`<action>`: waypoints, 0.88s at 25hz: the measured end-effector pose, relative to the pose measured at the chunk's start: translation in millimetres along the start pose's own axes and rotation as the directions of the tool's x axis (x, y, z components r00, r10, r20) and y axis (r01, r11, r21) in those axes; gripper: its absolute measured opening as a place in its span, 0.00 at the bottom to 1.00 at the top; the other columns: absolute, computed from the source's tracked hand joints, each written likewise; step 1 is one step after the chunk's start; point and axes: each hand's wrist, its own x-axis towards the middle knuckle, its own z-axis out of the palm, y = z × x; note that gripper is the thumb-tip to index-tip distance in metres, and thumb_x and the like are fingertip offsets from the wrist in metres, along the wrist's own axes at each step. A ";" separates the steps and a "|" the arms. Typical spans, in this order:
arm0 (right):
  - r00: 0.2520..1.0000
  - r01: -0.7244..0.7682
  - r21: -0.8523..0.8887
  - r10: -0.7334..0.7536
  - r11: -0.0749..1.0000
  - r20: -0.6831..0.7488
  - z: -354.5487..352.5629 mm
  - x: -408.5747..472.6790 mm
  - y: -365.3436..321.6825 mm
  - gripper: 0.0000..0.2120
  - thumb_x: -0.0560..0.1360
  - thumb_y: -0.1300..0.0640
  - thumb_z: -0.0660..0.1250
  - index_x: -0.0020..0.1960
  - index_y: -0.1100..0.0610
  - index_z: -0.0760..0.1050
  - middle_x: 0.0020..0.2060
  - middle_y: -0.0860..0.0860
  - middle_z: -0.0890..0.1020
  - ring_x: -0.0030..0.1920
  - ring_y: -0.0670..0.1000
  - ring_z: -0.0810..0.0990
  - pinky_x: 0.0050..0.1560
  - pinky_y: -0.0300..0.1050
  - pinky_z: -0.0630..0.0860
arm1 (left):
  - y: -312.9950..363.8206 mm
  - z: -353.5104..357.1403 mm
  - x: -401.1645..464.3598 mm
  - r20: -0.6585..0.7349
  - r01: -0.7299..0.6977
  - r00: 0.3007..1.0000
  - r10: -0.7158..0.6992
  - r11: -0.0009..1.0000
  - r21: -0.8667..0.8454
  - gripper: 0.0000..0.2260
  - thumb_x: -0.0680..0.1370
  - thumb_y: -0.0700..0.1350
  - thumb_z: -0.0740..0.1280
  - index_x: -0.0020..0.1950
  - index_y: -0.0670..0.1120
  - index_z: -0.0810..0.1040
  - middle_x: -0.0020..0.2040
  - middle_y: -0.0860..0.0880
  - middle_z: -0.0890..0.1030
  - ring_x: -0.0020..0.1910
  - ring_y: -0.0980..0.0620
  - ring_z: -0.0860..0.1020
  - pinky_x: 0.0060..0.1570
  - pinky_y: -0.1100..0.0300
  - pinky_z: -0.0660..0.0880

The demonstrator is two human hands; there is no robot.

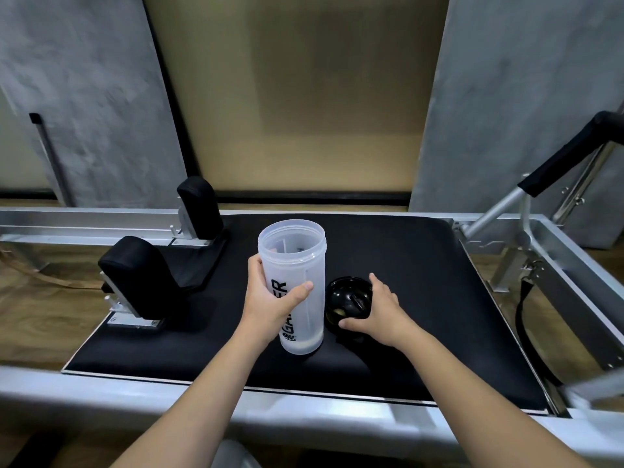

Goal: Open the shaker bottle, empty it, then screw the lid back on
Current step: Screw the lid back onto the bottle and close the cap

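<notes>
A translucent white shaker bottle [297,268] with black lettering stands upright on a black padded platform [405,258], its mouth uncovered. My left hand [270,298] is wrapped around the bottle's middle from the left. Just right of the bottle lies the black lid [347,298], resting on the pad with its inside facing up. My right hand [374,309] grips the lid from the right, fingers over its far rim and thumb at its near edge. The bottle's inside looks empty apart from markings seen through the wall.
Two black padded shoulder rests [141,278] [199,204] stand at the platform's left. A silver metal frame [557,258] surrounds the platform, with a padded bar [560,157] rising at the right. Grey wall panels stand behind.
</notes>
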 end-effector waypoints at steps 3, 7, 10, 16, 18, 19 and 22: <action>1.000 -0.004 0.102 0.005 0.995 -0.007 4.9 -3.0 7.0 0.66 0.66 0.45 0.83 0.84 0.55 0.38 0.83 0.53 0.55 0.83 0.57 0.48 0.79 0.56 0.55 | -4.9 2.1 -0.7 -0.029 -0.007 1.000 0.007 1.000 -0.012 0.35 0.61 0.56 0.80 0.64 0.53 0.69 0.61 0.52 0.80 0.54 0.68 0.82 0.51 0.68 0.80; 0.996 -0.065 0.121 0.072 0.990 -0.055 8.2 -3.2 7.6 0.61 0.64 0.42 0.83 0.84 0.53 0.48 0.78 0.57 0.63 0.79 0.59 0.59 0.77 0.56 0.61 | -9.2 3.0 0.2 -0.045 -0.017 0.999 0.016 1.000 -0.010 0.37 0.62 0.56 0.80 0.66 0.53 0.69 0.63 0.51 0.79 0.55 0.67 0.81 0.53 0.67 0.80; 0.991 -0.115 0.092 0.120 0.989 -0.057 10.4 -2.9 6.8 0.58 0.60 0.38 0.83 0.79 0.49 0.53 0.69 0.56 0.67 0.72 0.61 0.66 0.69 0.55 0.67 | -12.5 3.6 -0.8 -0.050 -0.021 0.999 0.021 1.000 -0.012 0.36 0.62 0.56 0.80 0.66 0.55 0.68 0.63 0.52 0.78 0.57 0.66 0.81 0.54 0.66 0.80; 0.996 0.070 0.307 -0.053 0.949 -0.065 0.7 -4.5 6.3 0.50 0.63 0.47 0.85 0.72 0.49 0.56 0.64 0.48 0.72 0.65 0.52 0.73 0.64 0.46 0.70 | -16.1 6.6 -3.5 -0.041 -0.030 0.999 0.030 0.999 -0.011 0.35 0.62 0.56 0.80 0.65 0.60 0.68 0.65 0.52 0.78 0.59 0.66 0.80 0.55 0.69 0.78; 0.991 0.106 0.425 -0.060 0.899 -0.119 -0.5 -6.8 5.9 0.45 0.64 0.51 0.85 0.70 0.47 0.59 0.61 0.44 0.74 0.63 0.50 0.75 0.62 0.44 0.71 | -16.3 8.3 -4.8 -0.037 -0.034 0.999 0.034 0.999 -0.007 0.36 0.62 0.56 0.81 0.65 0.60 0.68 0.66 0.52 0.78 0.59 0.66 0.80 0.54 0.70 0.78; 0.989 0.120 0.498 -0.057 0.859 -0.140 0.3 -7.5 5.8 0.44 0.64 0.51 0.85 0.69 0.45 0.60 0.61 0.44 0.75 0.64 0.50 0.77 0.63 0.46 0.74 | -16.3 8.7 -5.3 -0.036 -0.035 0.999 0.035 0.999 -0.004 0.36 0.62 0.56 0.81 0.66 0.60 0.68 0.66 0.51 0.78 0.60 0.66 0.80 0.54 0.70 0.78; 0.988 0.132 0.745 -0.027 0.654 -0.151 5.2 -9.6 -0.9 0.41 0.62 0.51 0.86 0.66 0.42 0.66 0.63 0.49 0.78 0.62 0.51 0.81 0.62 0.54 0.80 | -15.9 8.4 -5.1 -0.037 -0.036 0.999 0.036 0.999 0.002 0.36 0.63 0.56 0.81 0.66 0.59 0.68 0.67 0.50 0.78 0.60 0.64 0.80 0.55 0.69 0.78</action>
